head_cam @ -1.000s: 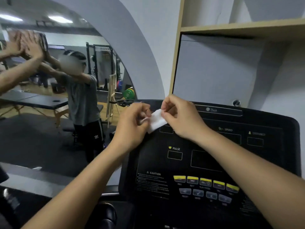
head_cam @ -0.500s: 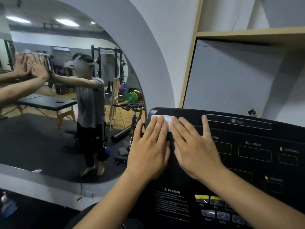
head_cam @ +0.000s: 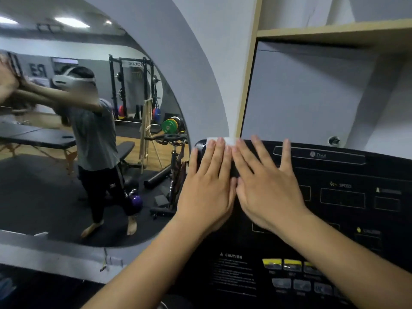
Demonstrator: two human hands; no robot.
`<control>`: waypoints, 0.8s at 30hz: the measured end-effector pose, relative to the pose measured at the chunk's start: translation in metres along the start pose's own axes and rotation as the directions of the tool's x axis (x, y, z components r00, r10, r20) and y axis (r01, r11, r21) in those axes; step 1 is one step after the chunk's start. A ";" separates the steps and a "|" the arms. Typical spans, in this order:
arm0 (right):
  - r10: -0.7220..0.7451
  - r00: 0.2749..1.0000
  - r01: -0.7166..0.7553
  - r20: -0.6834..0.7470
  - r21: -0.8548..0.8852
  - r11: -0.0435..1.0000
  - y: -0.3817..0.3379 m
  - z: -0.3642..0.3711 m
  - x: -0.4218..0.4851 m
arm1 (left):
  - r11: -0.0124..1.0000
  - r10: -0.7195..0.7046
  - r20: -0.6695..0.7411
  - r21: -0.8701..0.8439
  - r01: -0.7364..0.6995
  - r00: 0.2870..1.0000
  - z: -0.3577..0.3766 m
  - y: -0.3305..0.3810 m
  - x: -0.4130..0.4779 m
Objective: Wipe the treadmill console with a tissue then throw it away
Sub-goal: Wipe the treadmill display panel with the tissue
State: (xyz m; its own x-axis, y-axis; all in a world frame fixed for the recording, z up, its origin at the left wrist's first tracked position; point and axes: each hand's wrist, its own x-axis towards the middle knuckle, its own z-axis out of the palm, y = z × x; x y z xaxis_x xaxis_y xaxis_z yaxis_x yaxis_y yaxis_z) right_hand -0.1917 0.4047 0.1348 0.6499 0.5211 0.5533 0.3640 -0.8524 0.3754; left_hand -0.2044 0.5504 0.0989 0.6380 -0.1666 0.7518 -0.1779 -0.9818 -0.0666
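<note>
Both hands had gone from pinching the tissue in the air a second back to lying flat on the console. Since half a second back they stayed put, with the right fingers spread slightly wider.

Left hand (head_cam: pixel 207 184) lay palm down, fingers straight and close together, gripping nothing, fingertips pressing on the tissue (head_cam: pixel 219 140). Right hand (head_cam: pixel 266 188) lay just beside it at 3 o'clock, also flat, fingers straight and fanned. The two hands touched along their inner edges. Its inner fingertips reached the tissue's right end, and the little finger pointed toward 1 o'clock on bare panel.

Tissue showed only as a white strip at 12 o'clock of the left fingertips, on the console's upper left corner at the top edge. The rest was hidden under the fingers.

Console (head_cam: pixel 245 241) was black, displays dark. SPEED label (head_cam: pixel 341 185) sat at 3 o'clock of the right hand. Caution label (head_cam: pixel 233 256) sat at 6 o'clock of the hands, between the forearms, with yellow buttons (head_cam: pixel 282 263) at 5 o'clock.

Arched mirror (head_cam: pixel 44 186) filled the 9 o'clock side, showing a person's reflection (head_cam: pixel 95 141) with arms stretched out and gym gear behind. Grey wall (head_cam: pixel 301 97) stood at 12 o'clock behind the console, wooden shelf (head_cam: pixel 334 33) above it.
</note>
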 end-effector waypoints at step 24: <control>0.128 0.991 -0.129 0.045 0.004 0.992 0.039 -0.010 -0.003 | 1.000 0.023 0.005 0.007 -0.023 1.000 -0.004 0.044 0.044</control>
State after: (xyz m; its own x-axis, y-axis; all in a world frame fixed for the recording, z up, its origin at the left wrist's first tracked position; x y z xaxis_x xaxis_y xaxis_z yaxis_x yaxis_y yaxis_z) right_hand -0.1858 0.3702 0.1552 0.7208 0.4051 0.5625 0.2800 -0.9125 0.2983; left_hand -0.1875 0.5002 0.1315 0.6378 -0.1894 0.7466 -0.1872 -0.9783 -0.0883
